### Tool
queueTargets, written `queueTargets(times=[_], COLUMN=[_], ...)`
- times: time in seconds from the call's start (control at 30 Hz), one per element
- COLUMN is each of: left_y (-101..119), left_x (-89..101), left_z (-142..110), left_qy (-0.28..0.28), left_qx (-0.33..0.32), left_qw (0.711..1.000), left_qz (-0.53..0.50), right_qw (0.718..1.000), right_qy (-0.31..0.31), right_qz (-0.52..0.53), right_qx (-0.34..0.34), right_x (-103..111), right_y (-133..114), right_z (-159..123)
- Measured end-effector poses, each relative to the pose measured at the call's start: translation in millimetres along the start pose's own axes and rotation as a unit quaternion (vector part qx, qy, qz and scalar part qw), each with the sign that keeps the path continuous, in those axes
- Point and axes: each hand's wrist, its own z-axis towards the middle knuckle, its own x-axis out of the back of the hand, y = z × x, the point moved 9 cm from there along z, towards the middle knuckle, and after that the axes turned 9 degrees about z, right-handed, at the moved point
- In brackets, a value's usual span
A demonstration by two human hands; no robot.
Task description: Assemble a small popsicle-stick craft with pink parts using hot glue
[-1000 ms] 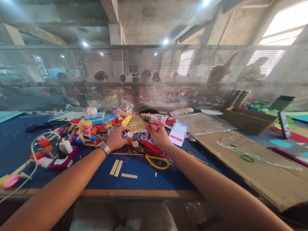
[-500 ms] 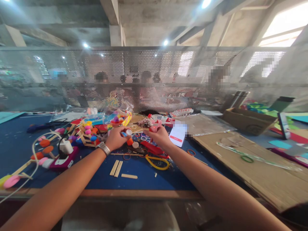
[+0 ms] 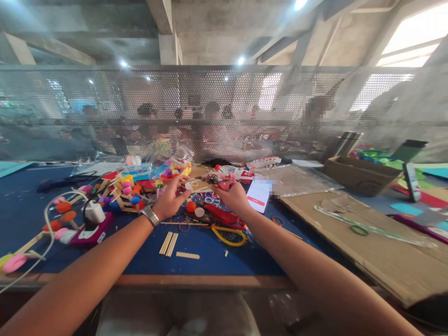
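Note:
My right hand [image 3: 233,198] is closed around a pink hot glue gun [image 3: 227,179] with a small red light on its side. Its nozzle end points left, toward my other hand. Between the fingertips of my left hand [image 3: 172,196] is a small whitish round piece [image 3: 188,185], perhaps a cap; the fingers partly hide it. Just below the hands sit an orange pom-pom [image 3: 191,206] and a pale disc [image 3: 199,212]. Red-handled pliers [image 3: 224,217] and a yellow-handled tool [image 3: 229,236] lie near my right wrist.
Several craft sticks [image 3: 168,244] lie near the front edge. At left are a purple power strip [image 3: 93,233] and a stick frame with pom-poms [image 3: 122,193]. A phone [image 3: 258,193] lies right of the hands, beside cardboard [image 3: 336,238] and a box [image 3: 362,175]. A perforated screen [image 3: 224,112] stands behind.
My left hand has lifted slightly and turned with the small piece, uncovering more of the orange pom-pom. The glue gun stays in my right hand with little movement.

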Motion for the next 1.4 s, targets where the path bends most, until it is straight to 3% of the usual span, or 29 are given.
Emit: queueTargets(times=[0.33, 0.83, 1.2, 1.33, 1.4], left_y=[4.8, 8.0, 7.9, 9.1, 9.1], left_x=[-6.7, -11.8, -8.8, -8.4, -9.9], left_z=[2.2, 0.5, 0.4, -0.3, -0.7], left_qy=[-0.038, -0.067, -0.049, -0.047, -0.048], left_qx=[0.024, -0.015, -0.024, -0.007, 0.002], left_qw=[0.981, 0.983, 0.989, 0.99, 0.99], left_qz=[-0.19, -0.171, -0.139, -0.131, -0.134], right_qw=[0.998, 0.999, 0.998, 0.996, 0.987], right_qy=[0.022, 0.024, 0.024, 0.015, -0.007], right_qz=[0.05, 0.046, 0.05, 0.088, 0.162], right_qx=[-0.022, -0.005, 0.005, 0.003, -0.006], right_x=[4.8, 3.3, 3.7, 0.4, -4.8], right_y=[1.4, -0.6, -3.4, -1.3, -1.2], right_z=[-1.1, -2.3, -2.6, -2.3, -2.9])
